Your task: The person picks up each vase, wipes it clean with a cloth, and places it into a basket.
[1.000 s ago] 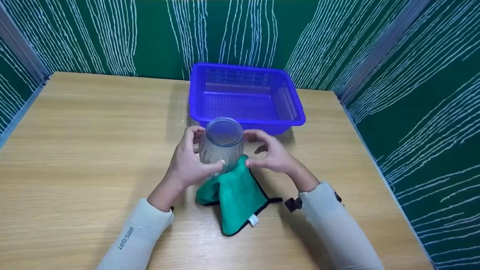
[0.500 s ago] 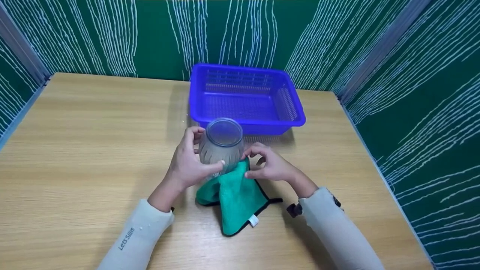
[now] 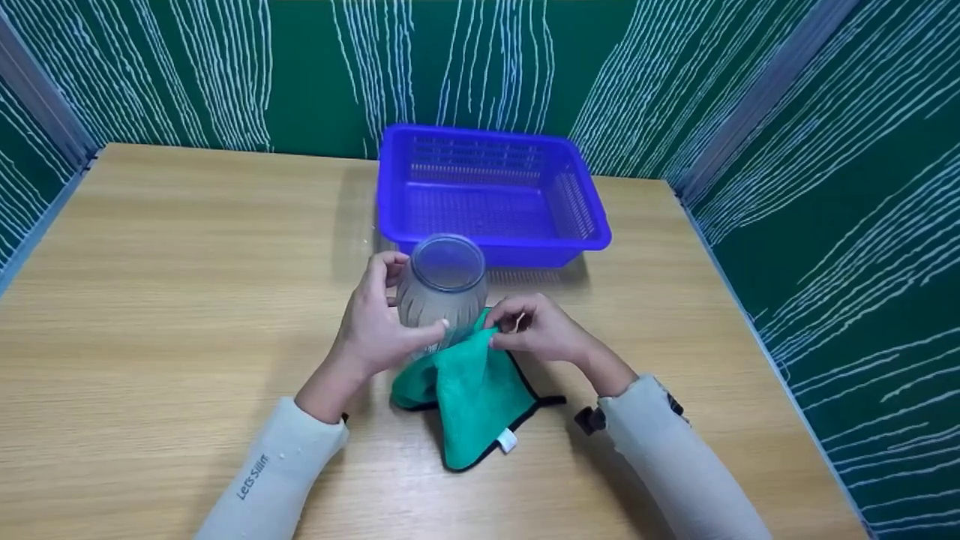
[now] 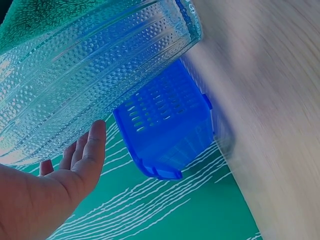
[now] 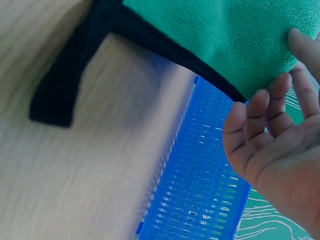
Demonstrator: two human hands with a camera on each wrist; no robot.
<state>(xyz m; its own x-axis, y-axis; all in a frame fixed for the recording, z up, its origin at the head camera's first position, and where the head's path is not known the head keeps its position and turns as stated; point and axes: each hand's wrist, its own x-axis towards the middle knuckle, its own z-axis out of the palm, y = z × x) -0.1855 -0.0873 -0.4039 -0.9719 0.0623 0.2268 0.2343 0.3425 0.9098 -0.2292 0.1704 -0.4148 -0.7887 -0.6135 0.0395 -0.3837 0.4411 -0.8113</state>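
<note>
A clear glass jar (image 3: 444,304) with a bumpy, ribbed wall stands in the middle of the table, its round end facing up. My left hand (image 3: 379,319) holds it from the left, thumb across the near side and fingers behind; the left wrist view shows the fingers along the glass (image 4: 95,75). Against the jar's near right side lies a folded green cloth (image 3: 480,397) with black edging, a loop and a white tag. With thumb and fingertips my right hand (image 3: 544,330) pinches the cloth's upper fold, beside the jar. In the right wrist view the thumb presses the towelling (image 5: 240,45).
Just behind the jar sits a blue-purple plastic basket (image 3: 487,210) with slotted walls; nothing shows inside it. The wooden table (image 3: 187,300) ends at green walls (image 3: 315,75) with white streaks, at the back and on both sides.
My right hand has come down from beside the jar onto the cloth and now pinches its upper fold, which has lifted slightly. The left hand and jar have stayed put.
</note>
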